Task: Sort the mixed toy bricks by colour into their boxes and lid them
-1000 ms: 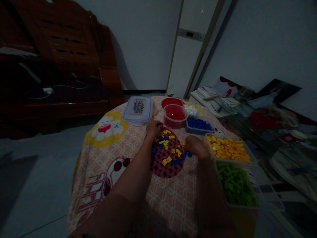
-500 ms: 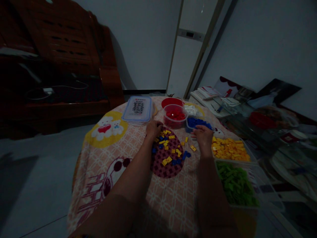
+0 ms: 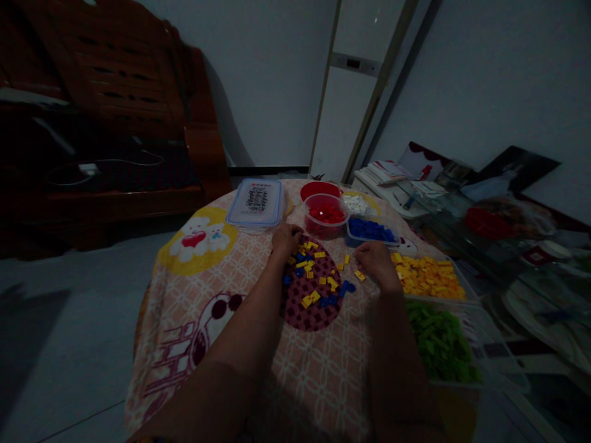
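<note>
My left hand (image 3: 286, 240) rests at the upper left of a pile of yellow bricks (image 3: 314, 296) and blue bricks (image 3: 329, 301) lying on the tablecloth's dark red patch. Its fingers are curled together, and what they hold, if anything, is hidden. To the right of the pile, my right hand (image 3: 375, 263) is low over the cloth with its fingers drawn together; I cannot make out anything in them. A loose yellow brick (image 3: 359, 275) lies just below its fingertips. Behind that hand stands a clear tub of blue bricks (image 3: 370, 230).
A round tub of red bricks (image 3: 325, 214) stands at the back, with white pieces (image 3: 355, 204) beside it. Yellow bricks (image 3: 429, 278) and green bricks (image 3: 441, 341) fill tubs along the right edge. A blue-rimmed lidded box (image 3: 255, 205) lies at the back left.
My right hand has moved down toward me from the tub of blue bricks to the cloth, its fingers now drawn in. My left hand has stayed in place.
</note>
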The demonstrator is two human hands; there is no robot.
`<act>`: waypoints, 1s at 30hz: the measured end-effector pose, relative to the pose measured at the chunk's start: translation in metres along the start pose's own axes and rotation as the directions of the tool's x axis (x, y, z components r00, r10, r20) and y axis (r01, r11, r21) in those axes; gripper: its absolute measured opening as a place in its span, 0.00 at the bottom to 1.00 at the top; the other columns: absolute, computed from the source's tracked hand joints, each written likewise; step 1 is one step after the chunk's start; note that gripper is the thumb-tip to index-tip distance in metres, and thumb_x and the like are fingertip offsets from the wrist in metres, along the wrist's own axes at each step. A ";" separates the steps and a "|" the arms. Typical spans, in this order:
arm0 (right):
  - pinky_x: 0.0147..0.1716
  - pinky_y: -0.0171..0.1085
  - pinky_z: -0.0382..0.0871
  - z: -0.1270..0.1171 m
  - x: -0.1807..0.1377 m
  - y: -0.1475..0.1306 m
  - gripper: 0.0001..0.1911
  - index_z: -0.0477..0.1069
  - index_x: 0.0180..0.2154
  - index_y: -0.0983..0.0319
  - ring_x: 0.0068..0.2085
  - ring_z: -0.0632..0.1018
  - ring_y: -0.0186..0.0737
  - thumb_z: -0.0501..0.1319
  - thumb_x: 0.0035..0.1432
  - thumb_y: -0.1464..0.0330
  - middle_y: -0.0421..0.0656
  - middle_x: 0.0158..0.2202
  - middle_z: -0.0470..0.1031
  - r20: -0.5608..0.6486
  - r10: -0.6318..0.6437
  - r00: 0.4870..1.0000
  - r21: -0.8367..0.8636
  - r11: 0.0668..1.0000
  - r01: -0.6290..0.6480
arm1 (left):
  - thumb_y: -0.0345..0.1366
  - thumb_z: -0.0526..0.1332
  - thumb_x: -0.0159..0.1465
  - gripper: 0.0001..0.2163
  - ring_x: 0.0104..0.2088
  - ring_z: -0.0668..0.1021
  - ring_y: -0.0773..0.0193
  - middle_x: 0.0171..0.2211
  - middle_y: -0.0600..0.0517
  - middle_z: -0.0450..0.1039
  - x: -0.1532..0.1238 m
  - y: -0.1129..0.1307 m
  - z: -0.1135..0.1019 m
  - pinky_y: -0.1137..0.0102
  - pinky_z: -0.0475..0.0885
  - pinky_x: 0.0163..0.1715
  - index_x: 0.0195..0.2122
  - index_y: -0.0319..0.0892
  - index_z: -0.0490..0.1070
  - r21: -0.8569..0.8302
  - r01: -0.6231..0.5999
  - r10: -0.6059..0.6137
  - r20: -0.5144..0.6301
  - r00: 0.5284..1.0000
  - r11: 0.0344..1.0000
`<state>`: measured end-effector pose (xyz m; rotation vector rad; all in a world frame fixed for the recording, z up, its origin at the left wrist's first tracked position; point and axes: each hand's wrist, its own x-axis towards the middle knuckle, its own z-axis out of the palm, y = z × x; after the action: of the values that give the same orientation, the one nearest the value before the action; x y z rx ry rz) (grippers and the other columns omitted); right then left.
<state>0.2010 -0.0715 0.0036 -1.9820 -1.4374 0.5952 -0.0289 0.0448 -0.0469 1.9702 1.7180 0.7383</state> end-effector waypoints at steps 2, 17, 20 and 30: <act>0.23 0.30 0.64 0.000 -0.004 -0.004 0.08 0.75 0.24 0.64 0.21 0.75 0.34 0.58 0.49 0.72 0.41 0.18 0.73 0.088 -0.019 0.996 -0.104 0.994 0.028 | 0.33 0.58 0.63 0.13 0.48 0.79 0.58 0.46 0.49 0.81 0.000 0.000 0.000 0.68 0.71 0.49 0.45 0.45 0.81 -0.001 0.001 -0.001 0.005 1.000 1.000; 0.29 0.31 0.65 0.004 -0.004 -0.017 0.12 0.77 0.30 0.64 0.27 0.77 0.37 0.57 0.58 0.67 0.43 0.24 0.77 0.028 -0.141 0.990 -0.149 0.978 0.144 | 0.35 0.60 0.63 0.10 0.36 0.80 0.63 0.36 0.48 0.82 -0.028 0.034 0.020 0.71 0.72 0.39 0.37 0.41 0.82 -0.208 -0.105 0.138 0.148 0.979 0.972; 0.31 0.32 0.67 0.004 -0.010 -0.022 0.13 0.79 0.33 0.64 0.30 0.78 0.38 0.56 0.59 0.67 0.44 0.27 0.79 -0.025 -0.160 0.987 -0.167 0.974 0.154 | 0.34 0.59 0.63 0.11 0.34 0.80 0.64 0.35 0.49 0.82 -0.037 0.051 0.024 0.72 0.73 0.37 0.37 0.39 0.82 -0.331 -0.176 0.263 0.241 0.934 0.927; 0.33 0.33 0.63 0.007 -0.048 0.001 0.12 0.79 0.31 0.63 0.32 0.78 0.38 0.56 0.59 0.71 0.46 0.29 0.79 0.010 -0.048 0.999 -0.364 0.930 0.048 | 0.31 0.59 0.62 0.11 0.39 0.80 0.58 0.37 0.46 0.82 -0.010 -0.001 -0.057 0.69 0.73 0.43 0.38 0.37 0.81 0.127 -0.108 0.087 0.161 0.983 0.986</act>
<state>0.1825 -0.1160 -0.0015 -2.2172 -1.6898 0.3226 -0.0670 0.0329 -0.0051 2.1552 1.6271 0.4960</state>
